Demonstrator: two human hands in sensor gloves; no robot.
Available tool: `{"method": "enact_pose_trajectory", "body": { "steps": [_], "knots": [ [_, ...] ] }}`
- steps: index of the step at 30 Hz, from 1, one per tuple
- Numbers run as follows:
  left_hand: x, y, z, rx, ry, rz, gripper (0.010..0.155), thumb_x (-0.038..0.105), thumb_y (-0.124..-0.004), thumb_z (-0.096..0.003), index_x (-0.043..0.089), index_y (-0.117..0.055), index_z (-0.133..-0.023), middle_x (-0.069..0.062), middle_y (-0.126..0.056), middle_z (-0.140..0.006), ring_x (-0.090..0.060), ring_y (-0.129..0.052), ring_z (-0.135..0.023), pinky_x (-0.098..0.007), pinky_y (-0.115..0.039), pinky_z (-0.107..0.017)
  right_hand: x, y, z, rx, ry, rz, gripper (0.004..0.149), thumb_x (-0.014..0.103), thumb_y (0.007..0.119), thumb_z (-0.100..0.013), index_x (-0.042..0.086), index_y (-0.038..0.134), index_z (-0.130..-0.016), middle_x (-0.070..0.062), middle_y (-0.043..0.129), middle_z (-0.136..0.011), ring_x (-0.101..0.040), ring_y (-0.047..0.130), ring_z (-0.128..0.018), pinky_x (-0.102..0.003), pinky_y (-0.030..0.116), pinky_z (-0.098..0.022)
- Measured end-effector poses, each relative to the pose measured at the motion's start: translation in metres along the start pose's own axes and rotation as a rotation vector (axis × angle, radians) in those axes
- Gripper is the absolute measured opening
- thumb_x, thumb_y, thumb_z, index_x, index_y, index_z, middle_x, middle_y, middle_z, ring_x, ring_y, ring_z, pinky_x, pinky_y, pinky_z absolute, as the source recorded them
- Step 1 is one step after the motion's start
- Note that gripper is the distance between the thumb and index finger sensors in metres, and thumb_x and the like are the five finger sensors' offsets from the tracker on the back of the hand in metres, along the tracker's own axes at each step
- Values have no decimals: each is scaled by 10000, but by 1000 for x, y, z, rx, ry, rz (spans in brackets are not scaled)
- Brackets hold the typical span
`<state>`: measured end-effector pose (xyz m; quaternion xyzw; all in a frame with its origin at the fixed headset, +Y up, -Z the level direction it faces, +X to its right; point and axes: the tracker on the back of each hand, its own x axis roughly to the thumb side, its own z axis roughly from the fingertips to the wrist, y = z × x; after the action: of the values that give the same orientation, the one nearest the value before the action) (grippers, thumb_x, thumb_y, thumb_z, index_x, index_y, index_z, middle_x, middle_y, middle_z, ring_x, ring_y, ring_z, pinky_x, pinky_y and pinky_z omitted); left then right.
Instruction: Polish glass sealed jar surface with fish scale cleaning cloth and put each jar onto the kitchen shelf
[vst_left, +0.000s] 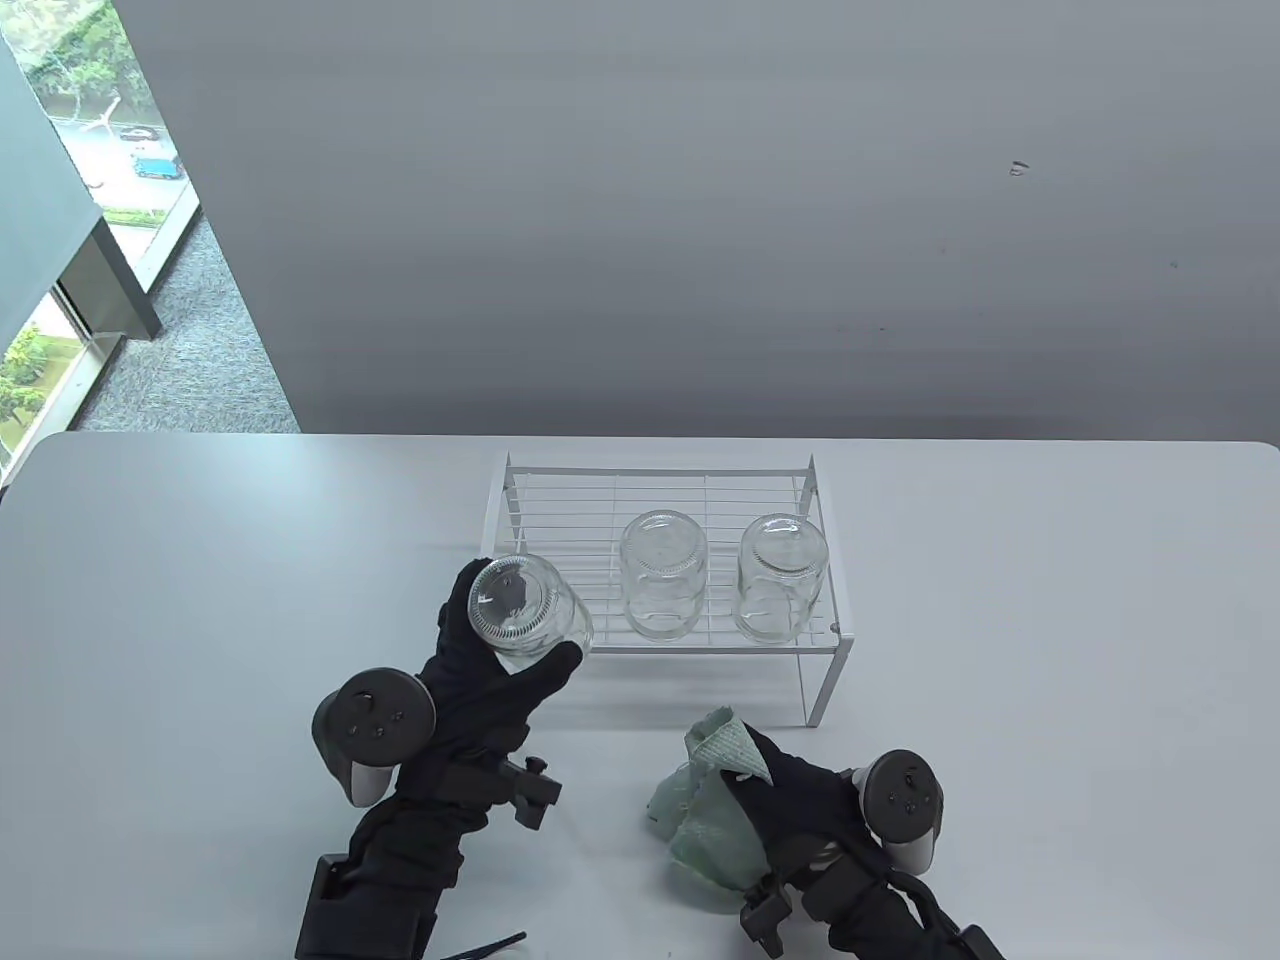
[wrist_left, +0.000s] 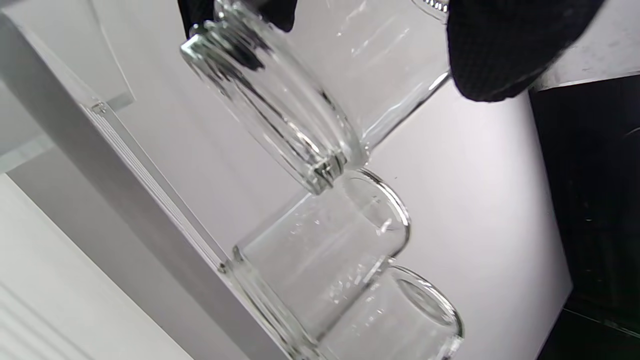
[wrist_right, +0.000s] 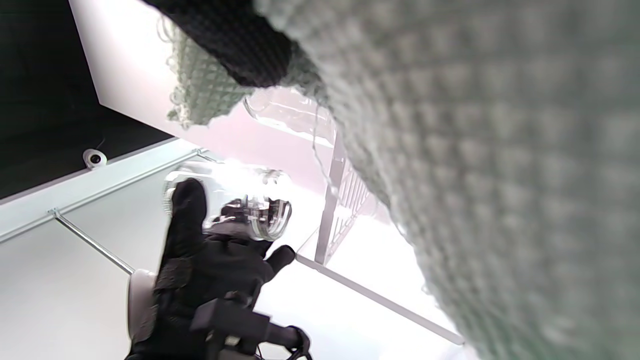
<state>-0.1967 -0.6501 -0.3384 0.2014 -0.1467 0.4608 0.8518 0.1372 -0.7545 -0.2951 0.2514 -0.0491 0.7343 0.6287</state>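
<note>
My left hand (vst_left: 500, 650) grips a clear glass jar (vst_left: 525, 605), tilted, over the front left corner of the white wire shelf (vst_left: 830, 640). In the left wrist view this jar (wrist_left: 300, 95) fills the top between my gloved fingers (wrist_left: 505, 45). Two more glass jars stand upside down on the shelf, one in the middle (vst_left: 662, 575) and one to the right (vst_left: 782, 577). My right hand (vst_left: 790, 800) holds the pale green fish scale cloth (vst_left: 715, 810) bunched on the table in front of the shelf. The cloth (wrist_right: 475, 150) covers most of the right wrist view.
The white table (vst_left: 200, 600) reaches a grey wall at the back. A window and carpet floor lie far left. The shelf's right leg (vst_left: 822, 690) stands just behind the cloth.
</note>
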Motion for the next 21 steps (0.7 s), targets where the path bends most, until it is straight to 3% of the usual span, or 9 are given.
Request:
{"method": "enact_pose_trajectory", "body": {
  "steps": [8, 21],
  "knots": [
    [-12, -19, -26, -37, 79, -115, 1092, 676, -876, -404, 24, -308, -1071, -214, -572, -1081, -469, -750, -956, -750, -299, -647, 1, -7, 1, -72, 9, -84, 547, 218, 686, -521, -120, 650, -949, -346, 848, -705, -433, 980, -463, -554, 766, -365],
    [-13, -28, -33, -71, 142, -194, 1084, 658, -890, -398, -1, -342, -1062, -250, -615, -1048, -529, -777, -894, -691, -270, -675, 3, -7, 1, -101, 15, -129, 550, 224, 682, -523, -118, 643, -953, -345, 844, -711, -435, 976, -471, -555, 762, -370]
  ]
}}
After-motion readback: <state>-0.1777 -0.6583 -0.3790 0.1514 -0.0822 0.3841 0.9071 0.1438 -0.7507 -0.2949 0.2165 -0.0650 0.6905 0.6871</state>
